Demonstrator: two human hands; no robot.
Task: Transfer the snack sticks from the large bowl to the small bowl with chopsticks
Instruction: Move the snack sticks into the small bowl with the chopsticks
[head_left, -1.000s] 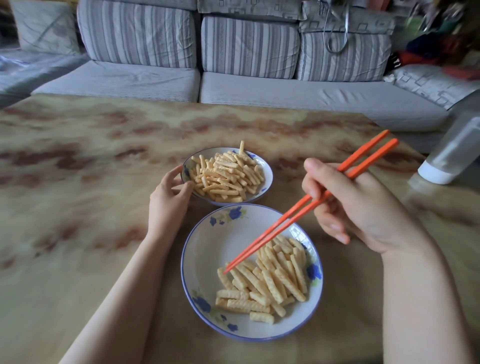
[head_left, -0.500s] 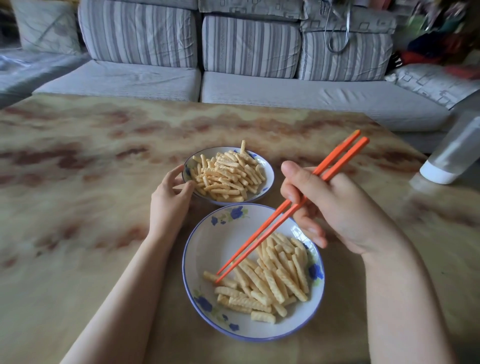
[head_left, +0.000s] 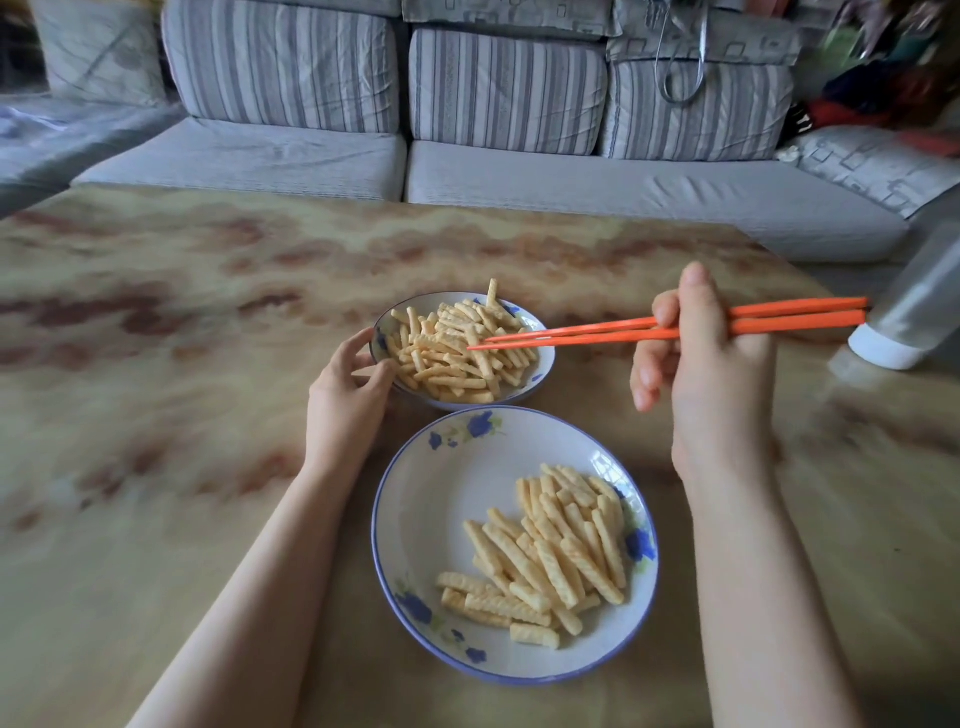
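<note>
Orange chopsticks (head_left: 670, 328) are lying nearly level, long axis running left-right, tips pointing left over the small bowl (head_left: 540, 358)'s pile. Right hand (head_left: 711, 364) is gripping them mid-shaft. Left hand (head_left: 345, 395) is pinching the small bowl's near-left rim. Snack sticks (head_left: 550, 556), pale yellow and ridged, are sitting heaped in the large bowl (head_left: 441, 499) on the table (head_left: 156, 415).

The chopsticks (head_left: 675, 328) are bright orange. Both the large bowl (head_left: 415, 499) and the small bowl (head_left: 543, 364) are white with a blue rim and blue flowers. The snack sticks (head_left: 550, 556) are pale yellow, ridged. The table (head_left: 156, 364) is tan with reddish-brown mottling. The sofa (head_left: 509, 93) is grey, its back cushions striped.
</note>
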